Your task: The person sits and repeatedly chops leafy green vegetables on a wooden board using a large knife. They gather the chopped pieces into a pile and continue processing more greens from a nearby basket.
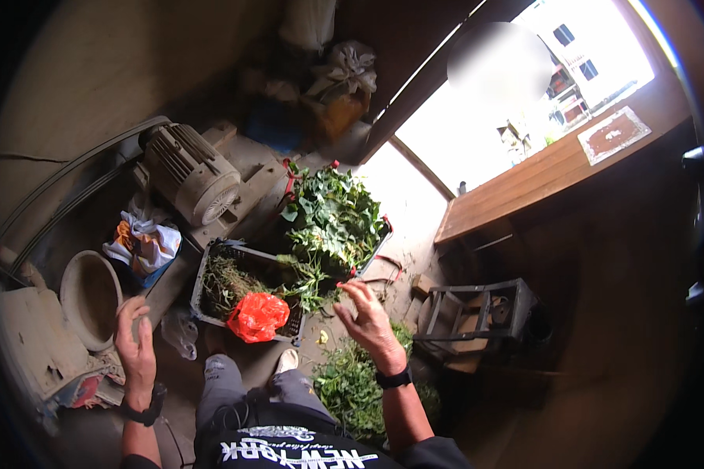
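Observation:
My left hand (135,346) is raised beside a pale round basin (91,299), its fingers apart and nothing in it. My right hand (366,325) is lifted at the centre, empty with fingers spread, above a heap of green leafy stems (352,381) on the floor. Between my hands stands a dark plastic crate (243,249) holding dried plant stems (226,284), some green leaves and a crumpled red plastic bag (259,316). Behind it, a second container is piled with leafy greens (334,217) and has red ties at its edge.
A dusty electric motor (193,170) stands at upper left, near a blue container with plastic bags (146,240). A wooden stool-like frame (475,311) lies at right. A wooden door (557,170) and bright doorway are at upper right. Sacks (346,70) stand against the back wall.

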Action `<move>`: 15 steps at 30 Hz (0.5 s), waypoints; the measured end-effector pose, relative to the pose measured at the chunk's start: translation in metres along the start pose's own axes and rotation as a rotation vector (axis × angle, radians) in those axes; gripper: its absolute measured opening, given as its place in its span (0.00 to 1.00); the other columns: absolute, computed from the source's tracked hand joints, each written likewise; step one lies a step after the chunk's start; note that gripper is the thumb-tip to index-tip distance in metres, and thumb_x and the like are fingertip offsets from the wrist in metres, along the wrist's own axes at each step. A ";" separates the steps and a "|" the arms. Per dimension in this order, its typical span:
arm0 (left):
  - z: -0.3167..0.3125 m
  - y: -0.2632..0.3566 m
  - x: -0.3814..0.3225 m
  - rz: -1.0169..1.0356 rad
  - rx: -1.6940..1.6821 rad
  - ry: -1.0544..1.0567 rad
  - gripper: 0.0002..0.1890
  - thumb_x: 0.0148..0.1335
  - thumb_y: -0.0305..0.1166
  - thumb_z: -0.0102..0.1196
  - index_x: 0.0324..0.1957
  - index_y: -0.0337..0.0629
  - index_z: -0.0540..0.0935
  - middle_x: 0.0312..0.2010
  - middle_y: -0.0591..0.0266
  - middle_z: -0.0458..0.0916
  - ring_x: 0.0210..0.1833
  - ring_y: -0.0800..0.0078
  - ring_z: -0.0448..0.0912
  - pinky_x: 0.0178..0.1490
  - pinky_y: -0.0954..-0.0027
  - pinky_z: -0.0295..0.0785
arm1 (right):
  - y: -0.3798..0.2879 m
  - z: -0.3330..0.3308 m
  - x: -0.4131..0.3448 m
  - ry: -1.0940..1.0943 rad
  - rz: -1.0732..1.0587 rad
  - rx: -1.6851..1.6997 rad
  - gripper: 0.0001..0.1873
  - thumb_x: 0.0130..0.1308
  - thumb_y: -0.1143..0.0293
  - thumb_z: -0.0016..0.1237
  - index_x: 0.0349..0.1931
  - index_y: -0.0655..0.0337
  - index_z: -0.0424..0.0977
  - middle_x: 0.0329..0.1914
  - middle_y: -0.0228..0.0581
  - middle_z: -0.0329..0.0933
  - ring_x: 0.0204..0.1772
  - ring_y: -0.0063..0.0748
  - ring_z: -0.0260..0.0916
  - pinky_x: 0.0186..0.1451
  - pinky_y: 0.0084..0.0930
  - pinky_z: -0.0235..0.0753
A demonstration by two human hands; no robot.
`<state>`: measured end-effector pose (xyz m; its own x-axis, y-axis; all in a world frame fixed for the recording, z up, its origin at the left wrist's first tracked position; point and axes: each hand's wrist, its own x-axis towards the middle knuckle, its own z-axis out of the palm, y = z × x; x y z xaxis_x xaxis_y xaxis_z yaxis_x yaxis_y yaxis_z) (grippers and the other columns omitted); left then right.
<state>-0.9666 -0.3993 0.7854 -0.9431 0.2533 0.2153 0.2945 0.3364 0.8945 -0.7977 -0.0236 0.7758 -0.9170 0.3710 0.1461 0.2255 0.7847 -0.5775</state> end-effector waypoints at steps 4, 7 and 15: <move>-0.011 -0.021 0.050 0.014 -0.053 -0.137 0.14 0.65 0.24 0.46 0.52 0.32 0.74 0.50 0.54 0.74 0.47 0.67 0.76 0.55 0.68 0.70 | -0.048 0.000 0.023 0.050 0.170 0.112 0.22 0.64 0.64 0.56 0.55 0.64 0.71 0.56 0.52 0.71 0.53 0.52 0.74 0.55 0.35 0.75; -0.016 -0.029 0.083 0.039 -0.088 -0.235 0.13 0.65 0.24 0.47 0.51 0.31 0.74 0.48 0.53 0.75 0.45 0.66 0.77 0.52 0.68 0.72 | -0.080 -0.011 0.033 0.104 0.246 0.273 0.22 0.64 0.68 0.56 0.57 0.64 0.70 0.58 0.48 0.71 0.56 0.42 0.74 0.55 0.33 0.75; 0.002 -0.023 0.136 0.151 -0.063 -0.356 0.10 0.65 0.26 0.50 0.46 0.32 0.77 0.41 0.56 0.78 0.42 0.66 0.77 0.49 0.69 0.72 | -0.165 -0.065 0.065 0.299 0.184 0.469 0.23 0.67 0.72 0.52 0.62 0.64 0.68 0.59 0.46 0.72 0.58 0.35 0.74 0.55 0.28 0.75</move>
<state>-1.1013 -0.3709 0.7931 -0.7741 0.5983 0.2067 0.4054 0.2177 0.8878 -0.8732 -0.0967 0.9324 -0.7282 0.6584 0.1906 0.1401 0.4152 -0.8989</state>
